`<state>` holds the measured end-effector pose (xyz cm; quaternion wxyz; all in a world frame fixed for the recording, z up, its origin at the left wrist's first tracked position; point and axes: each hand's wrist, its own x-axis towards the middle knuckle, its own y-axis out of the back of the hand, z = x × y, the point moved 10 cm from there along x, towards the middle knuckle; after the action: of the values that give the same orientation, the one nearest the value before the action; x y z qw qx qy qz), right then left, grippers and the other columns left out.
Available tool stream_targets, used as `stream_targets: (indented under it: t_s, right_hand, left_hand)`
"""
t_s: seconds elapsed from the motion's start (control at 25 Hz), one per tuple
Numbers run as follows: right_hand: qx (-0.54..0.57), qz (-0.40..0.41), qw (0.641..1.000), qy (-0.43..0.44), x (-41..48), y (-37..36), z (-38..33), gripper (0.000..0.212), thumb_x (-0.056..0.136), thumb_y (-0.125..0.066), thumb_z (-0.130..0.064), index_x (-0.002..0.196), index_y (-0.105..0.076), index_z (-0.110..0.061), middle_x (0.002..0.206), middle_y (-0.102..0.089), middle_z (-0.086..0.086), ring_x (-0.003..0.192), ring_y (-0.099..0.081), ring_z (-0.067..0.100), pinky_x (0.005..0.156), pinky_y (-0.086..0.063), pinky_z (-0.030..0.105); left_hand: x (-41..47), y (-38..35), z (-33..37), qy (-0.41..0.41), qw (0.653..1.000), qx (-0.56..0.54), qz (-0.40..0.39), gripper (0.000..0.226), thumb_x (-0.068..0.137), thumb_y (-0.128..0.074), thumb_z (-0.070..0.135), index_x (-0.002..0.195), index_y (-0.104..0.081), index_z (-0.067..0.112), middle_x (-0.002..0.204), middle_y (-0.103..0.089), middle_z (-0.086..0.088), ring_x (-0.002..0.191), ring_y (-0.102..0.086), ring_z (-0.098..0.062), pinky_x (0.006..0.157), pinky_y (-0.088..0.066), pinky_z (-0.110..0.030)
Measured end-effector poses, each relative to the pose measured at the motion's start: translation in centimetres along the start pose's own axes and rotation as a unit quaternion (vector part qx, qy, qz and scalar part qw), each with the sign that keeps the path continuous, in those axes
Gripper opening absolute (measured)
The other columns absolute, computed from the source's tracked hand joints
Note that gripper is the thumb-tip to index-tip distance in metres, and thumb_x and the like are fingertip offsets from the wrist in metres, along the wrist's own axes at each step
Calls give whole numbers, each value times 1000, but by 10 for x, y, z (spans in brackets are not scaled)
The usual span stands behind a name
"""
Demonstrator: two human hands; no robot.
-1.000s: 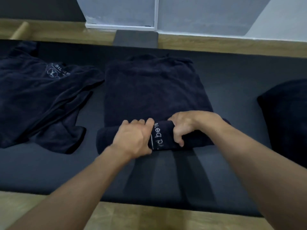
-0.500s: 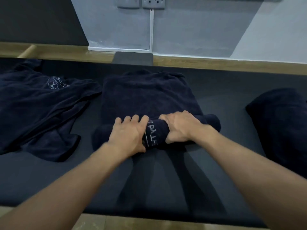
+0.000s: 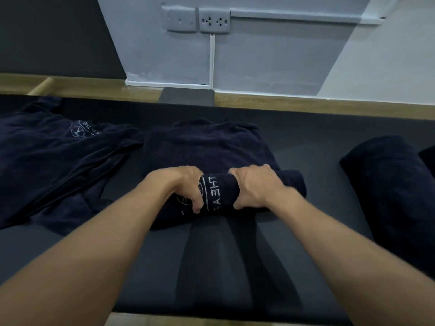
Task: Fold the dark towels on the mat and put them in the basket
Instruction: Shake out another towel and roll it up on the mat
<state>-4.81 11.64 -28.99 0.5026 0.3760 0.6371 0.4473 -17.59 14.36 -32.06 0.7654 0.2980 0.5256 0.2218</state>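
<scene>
A dark navy towel (image 3: 207, 149) lies in the middle of the black mat (image 3: 235, 267), its near end wound into a thick roll with white lettering showing. My left hand (image 3: 181, 187) grips the left part of that roll, and my right hand (image 3: 254, 187) grips the right part. The far half of the towel still lies flat. A second dark towel (image 3: 51, 161) with a round white logo is spread crumpled at the left. No basket is in view.
Rolled dark towels (image 3: 386, 196) rest on the mat at the right edge. A wooden floor strip (image 3: 306, 105) runs behind the mat, with a small dark block (image 3: 187, 96) on it. The grey wall carries a socket plate (image 3: 214, 21).
Both hands have turned the roll further away from me, so it is thicker and the flat part shorter. The camera has tilted up, showing more wall.
</scene>
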Motion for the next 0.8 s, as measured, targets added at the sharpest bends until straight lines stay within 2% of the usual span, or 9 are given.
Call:
stream_targets:
  t_s: [0.08, 0.2, 0.28, 0.44, 0.52, 0.56, 0.6, 0.68, 0.8]
  right_hand:
    - [90, -131, 987, -24, 13, -11, 9, 48, 53, -84, -40, 93, -59, -29, 87, -63, -11, 88, -62, 19, 74, -50, 32]
    - [147, -271, 949, -69, 12, -24, 17, 85, 43, -89, -49, 121, -61, -30, 95, -58, -20, 103, -61, 20, 92, -53, 39]
    - [137, -240, 959, -56, 12, -20, 13, 96, 42, -90, -55, 128, -55, -30, 107, -56, -18, 110, -58, 20, 97, -50, 42]
    - [-80, 56, 995, -23, -20, -8, -8, 107, 56, -81, -61, 144, -30, -28, 130, -48, 0, 118, -48, 26, 101, -37, 47]
    - [-130, 126, 984, -5, -30, -8, -22, 92, 66, -76, -51, 141, -31, -26, 126, -52, 1, 112, -51, 26, 96, -35, 44]
    - [-109, 113, 988, -1, -26, -5, -21, 79, 66, -75, -46, 133, -39, -27, 117, -57, -2, 106, -54, 24, 91, -35, 42]
    - [-64, 78, 995, 6, -16, -2, -17, 67, 64, -75, -42, 122, -45, -29, 106, -59, -6, 98, -55, 22, 85, -37, 41]
    - [47, -49, 998, 5, -1, -7, -8, 51, 56, -79, -37, 100, -53, -31, 88, -60, -11, 85, -58, 18, 73, -42, 35]
    - [137, -202, 970, -15, 12, -18, 1, 48, 50, -84, -31, 93, -64, -31, 90, -68, -8, 86, -65, 20, 77, -56, 35]
  left_hand:
    - [-15, 6, 5, 6, 976, 153, 152, 91, 56, -89, 43, 130, -41, 21, 114, -52, 5, 109, -56, -24, 96, -46, -43]
    - [-50, -8, 32, -34, 858, 347, 377, 91, 60, -83, 44, 135, -39, 19, 115, -55, -3, 103, -53, -27, 94, -39, -45]
    - [-47, 2, 29, -55, 878, 309, 360, 71, 66, -77, 41, 126, -45, 19, 108, -58, -1, 100, -54, -25, 90, -37, -41]
    - [-16, 13, 18, -50, 976, 144, 155, 52, 62, -80, 37, 104, -54, 21, 88, -60, 7, 85, -59, -17, 77, -45, -34]
    - [-6, 3, 9, -22, 997, 64, 28, 51, 54, -87, 30, 97, -61, 21, 87, -67, 4, 81, -65, -16, 73, -55, -33]
    - [-5, 0, 8, -17, 999, 45, -2, 53, 51, -90, 30, 96, -62, 23, 91, -69, 4, 84, -66, -16, 79, -57, -35]
    - [-6, -1, 8, -10, 999, 41, 0, 59, 49, -91, 34, 99, -61, 24, 95, -68, 6, 89, -65, -16, 86, -55, -37]
    - [-17, 3, 9, 2, 987, 119, 107, 77, 51, -90, 46, 115, -50, 27, 108, -61, 10, 103, -58, -19, 98, -43, -42]
    - [-49, -6, 16, -17, 874, 316, 368, 94, 55, -86, 43, 135, -40, 22, 115, -57, -1, 105, -55, -28, 101, -37, -50]
